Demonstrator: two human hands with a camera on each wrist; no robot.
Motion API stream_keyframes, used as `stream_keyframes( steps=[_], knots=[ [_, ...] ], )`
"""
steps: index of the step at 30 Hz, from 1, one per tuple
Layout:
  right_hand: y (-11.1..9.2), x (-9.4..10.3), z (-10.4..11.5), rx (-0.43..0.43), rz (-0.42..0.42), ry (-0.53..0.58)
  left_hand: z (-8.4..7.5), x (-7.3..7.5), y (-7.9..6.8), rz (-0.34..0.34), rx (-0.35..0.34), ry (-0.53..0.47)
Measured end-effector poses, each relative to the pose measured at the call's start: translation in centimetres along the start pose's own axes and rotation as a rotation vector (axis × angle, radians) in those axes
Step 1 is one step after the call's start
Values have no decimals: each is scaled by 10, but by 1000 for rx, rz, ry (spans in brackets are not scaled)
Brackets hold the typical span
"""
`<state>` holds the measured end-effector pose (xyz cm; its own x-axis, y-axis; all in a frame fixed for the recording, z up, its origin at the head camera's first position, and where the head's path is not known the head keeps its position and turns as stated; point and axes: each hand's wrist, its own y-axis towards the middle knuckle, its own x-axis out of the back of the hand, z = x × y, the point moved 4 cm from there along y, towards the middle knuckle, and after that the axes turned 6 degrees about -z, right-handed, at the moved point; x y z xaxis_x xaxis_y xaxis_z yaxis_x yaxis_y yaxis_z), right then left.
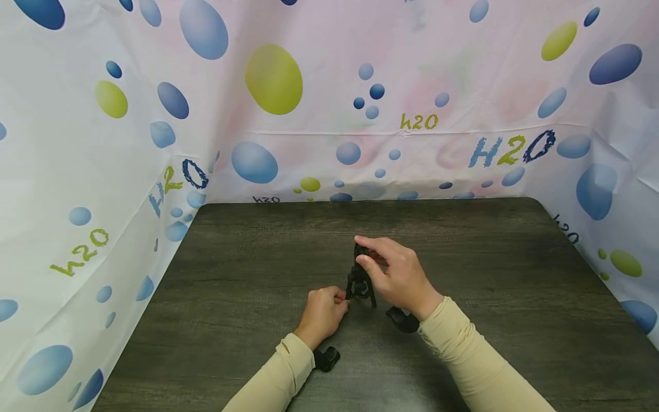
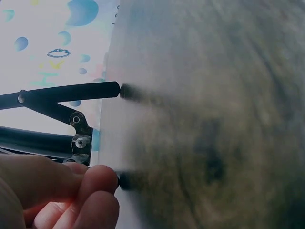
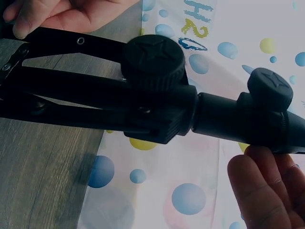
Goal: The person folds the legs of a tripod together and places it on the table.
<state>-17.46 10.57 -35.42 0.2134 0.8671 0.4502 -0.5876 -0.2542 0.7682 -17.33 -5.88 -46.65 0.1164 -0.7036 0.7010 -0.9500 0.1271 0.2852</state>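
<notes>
A small black tripod stands on the dark table with its legs spread, between the two hands. My left hand pinches one leg close to its foot; the left wrist view shows thumb and fingertips there, beside another leg and the riveted braces. The right hand holds the tripod's top, thumb on the near side and fingers behind. In the right wrist view, a large star-marked knob sits at the collar above the legs, and a smaller knob is higher up, near the right fingertips.
The wood-grain table extends around the tripod. A white sheet with blue and green spots hangs behind it and along both sides. Black cameras are strapped at the wrists, close over the tabletop.
</notes>
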Motion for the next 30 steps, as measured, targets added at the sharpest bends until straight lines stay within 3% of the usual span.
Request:
stream_keyframes(
  steps=[12,30],
  knots=[
    [-1,-1,-2,-6,-3,3,0,0,0,5,42,-42],
    [-5,-2,-3,-23,-4,14,-2,-1,2,25,-6,31]
  ],
)
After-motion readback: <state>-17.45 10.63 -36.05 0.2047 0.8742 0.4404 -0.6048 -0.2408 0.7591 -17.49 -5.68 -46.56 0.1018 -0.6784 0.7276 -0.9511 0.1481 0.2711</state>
